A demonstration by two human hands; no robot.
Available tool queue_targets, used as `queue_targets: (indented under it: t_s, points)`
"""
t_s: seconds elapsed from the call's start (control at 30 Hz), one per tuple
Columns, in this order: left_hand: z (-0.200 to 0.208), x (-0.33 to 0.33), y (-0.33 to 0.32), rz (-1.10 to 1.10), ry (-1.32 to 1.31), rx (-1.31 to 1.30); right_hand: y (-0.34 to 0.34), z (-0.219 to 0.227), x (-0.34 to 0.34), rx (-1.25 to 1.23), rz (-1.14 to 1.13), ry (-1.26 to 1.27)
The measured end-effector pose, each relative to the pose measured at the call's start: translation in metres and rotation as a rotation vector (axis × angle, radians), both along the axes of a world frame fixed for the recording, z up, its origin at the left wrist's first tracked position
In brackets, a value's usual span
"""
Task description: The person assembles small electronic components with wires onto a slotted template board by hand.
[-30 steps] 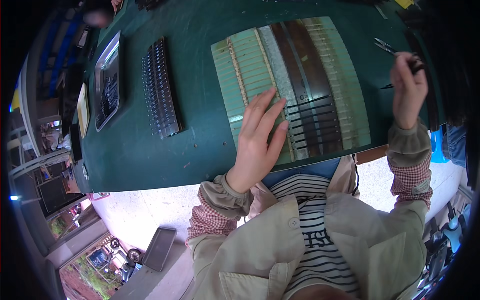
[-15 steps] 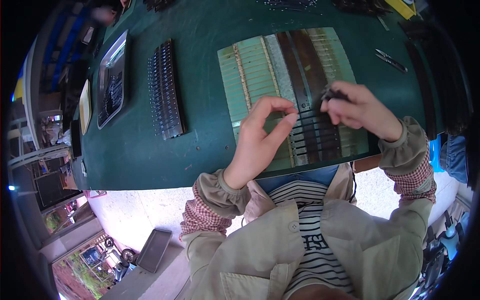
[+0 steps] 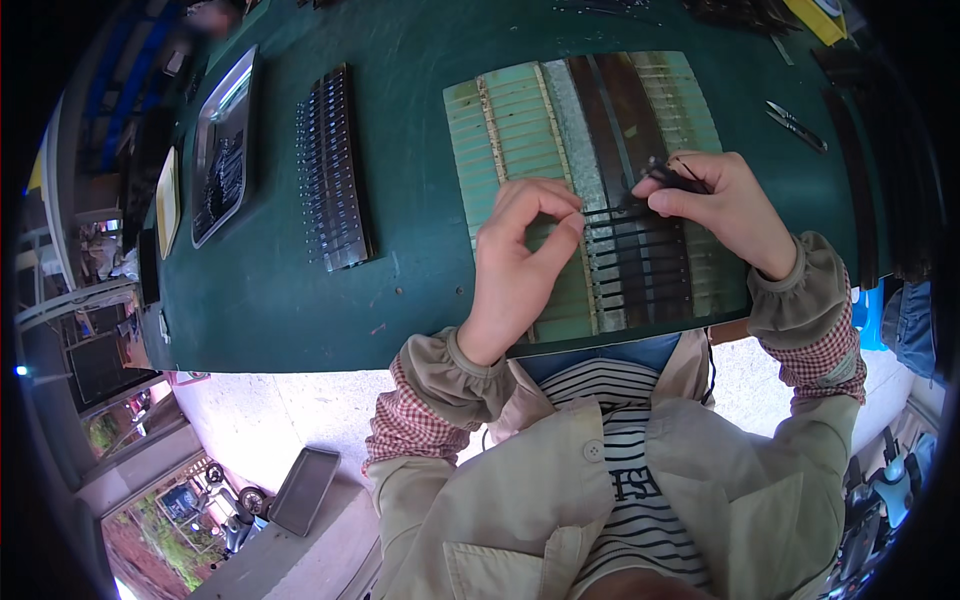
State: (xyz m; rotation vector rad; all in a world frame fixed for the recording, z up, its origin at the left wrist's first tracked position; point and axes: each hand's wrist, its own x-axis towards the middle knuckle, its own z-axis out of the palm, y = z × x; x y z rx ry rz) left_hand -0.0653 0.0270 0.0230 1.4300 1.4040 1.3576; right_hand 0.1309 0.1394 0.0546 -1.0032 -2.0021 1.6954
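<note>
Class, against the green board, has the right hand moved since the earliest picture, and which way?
Yes: the right hand has moved left, from beyond the right edge of the green board to over its right half.

On a green table [image 3: 400, 335], a pale green board [image 3: 522, 105] with two brown bands lies in front of the person. The left hand [image 3: 517, 262] pinches the left end of a thin dark strip [image 3: 610, 212] over the board. The right hand [image 3: 728, 200] grips a small dark bundle [image 3: 680, 178] above the board's right part. Nearer, more dark strips [image 3: 635, 262] lie side by side across the bands. Left of the board are a dark studded panel [image 3: 343, 170] and, farther left, a metal tray [image 3: 199, 235] holding dark pieces [image 3: 222, 175]. Small snips [image 3: 797, 127] lie to the right.
</note>
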Motion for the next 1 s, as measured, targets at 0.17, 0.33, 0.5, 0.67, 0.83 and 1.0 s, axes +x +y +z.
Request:
queue_targets:
  t_s: [0.17, 0.33, 0.5, 0.67, 0.83, 1.0]
  points:
    - [-0.001, -0.002, -0.004, 0.087, 0.516, 0.125, 0.011, -0.016, -0.001, 0.066, -0.033, -0.033]
    - [-0.011, -0.004, -0.003, 0.062, 0.551, 0.117, 0.021, -0.022, 0.001, 0.046, 0.010, -0.045]
    - [-0.018, -0.005, 0.001, 0.064, 0.530, 0.117, 0.027, -0.027, 0.001, 0.013, 0.031, -0.034]
    - [-0.023, -0.006, 0.003, 0.034, 0.534, 0.112, 0.022, -0.038, -0.002, 0.104, 0.014, -0.054]
    - [-0.017, 0.005, 0.002, -0.017, 0.588, 0.138, 0.013, -0.039, -0.001, 0.363, 0.008, -0.079]
    - [-0.011, 0.018, -0.006, -0.087, 0.899, 0.140, -0.006, -0.028, 0.002, 0.737, -0.035, -0.295]
